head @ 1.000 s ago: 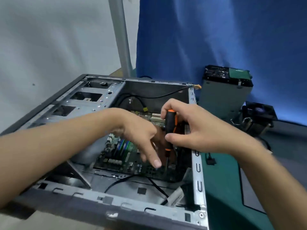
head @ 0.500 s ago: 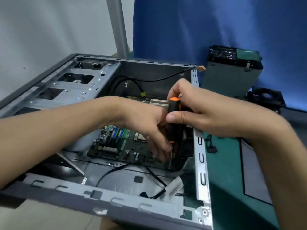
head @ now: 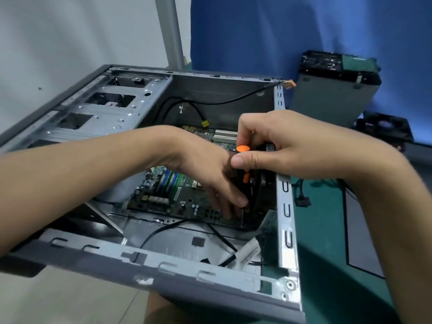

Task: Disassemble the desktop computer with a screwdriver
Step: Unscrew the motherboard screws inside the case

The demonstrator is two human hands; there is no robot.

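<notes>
A: Where is the screwdriver sitting?

B: Centre frame. I'm watching the right hand pinching its handle, with the tip pointing down at the motherboard inside the open computer case.

A: Left hand?

B: Fingers are reaching down beside the shaft, possibly touching it; I can't tell its grip.

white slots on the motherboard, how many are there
2. One long white plastic slot lies at the far edge of the green motherboard; the second white slot lies just in front of it. The right hand covers their right ends; more may be hidden.
</notes>
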